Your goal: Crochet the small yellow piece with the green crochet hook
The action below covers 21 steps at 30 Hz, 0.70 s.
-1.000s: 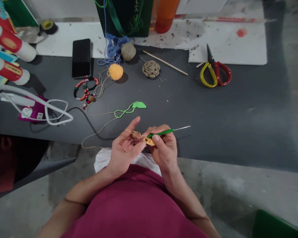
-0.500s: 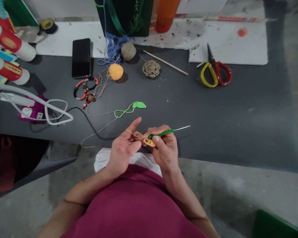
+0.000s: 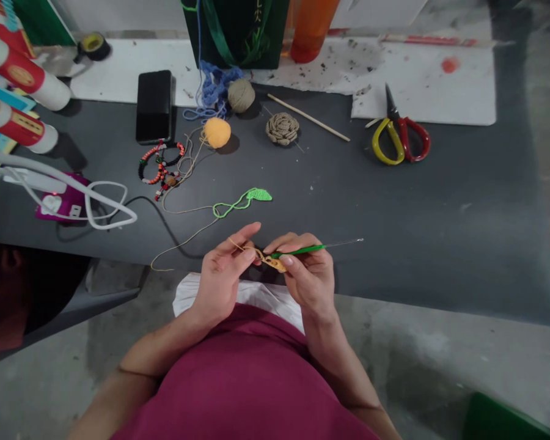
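Your right hand (image 3: 309, 272) is closed around the green-handled crochet hook (image 3: 297, 251), with thumb and fingers wrapped snugly on the handle, and the thin metal shaft runs out to the right and slightly upward over the dark tabletop (image 3: 417, 244), its tip touching nothing. The small tan crocheted piece (image 3: 274, 263) is held between your hands, just over the table's front edge. Its long axis lies roughly side to side, sloping a little down toward your right. It sits nearer your right hand, with that thumb pressed against or right beside it and the lower end of the green handle close by. Your left hand (image 3: 222, 275) is partly open, its forefinger raised and its other fingers curled in, with the tan yarn (image 3: 187, 238) drawn across them toward the piece. I can't tell whether those fingertips pinch the piece or only tension the yarn, since your fingers crowd its left end. From there, the yarn trails left across the table in a loose curve, below the green crocheted leaf (image 3: 260, 194) and well short of the orange yarn ball (image 3: 217, 132)
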{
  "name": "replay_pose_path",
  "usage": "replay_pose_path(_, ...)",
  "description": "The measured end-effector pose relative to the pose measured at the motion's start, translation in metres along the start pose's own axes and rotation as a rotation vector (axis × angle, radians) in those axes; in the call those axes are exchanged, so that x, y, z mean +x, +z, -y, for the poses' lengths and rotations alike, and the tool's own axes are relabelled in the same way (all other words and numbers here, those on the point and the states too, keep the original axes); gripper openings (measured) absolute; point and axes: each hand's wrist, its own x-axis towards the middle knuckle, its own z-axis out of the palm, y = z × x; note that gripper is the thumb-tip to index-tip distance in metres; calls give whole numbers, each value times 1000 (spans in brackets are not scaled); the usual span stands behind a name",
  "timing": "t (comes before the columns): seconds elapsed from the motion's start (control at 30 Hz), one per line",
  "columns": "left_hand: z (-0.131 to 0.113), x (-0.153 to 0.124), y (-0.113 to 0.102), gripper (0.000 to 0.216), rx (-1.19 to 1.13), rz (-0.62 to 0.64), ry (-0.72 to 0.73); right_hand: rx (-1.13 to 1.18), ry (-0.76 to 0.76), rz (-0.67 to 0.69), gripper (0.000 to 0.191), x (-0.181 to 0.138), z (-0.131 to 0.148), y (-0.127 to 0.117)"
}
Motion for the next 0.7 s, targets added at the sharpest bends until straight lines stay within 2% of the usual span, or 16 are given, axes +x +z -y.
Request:
replay_pose_path(0.3,2,-1,1,26,-55,1,53,-28,-25,-125,13,-1,1,5)
replay_pose_path(0.7,3,-1,-1,27,-32,-20,81,-111,-16,-200,20,-5,4,5)
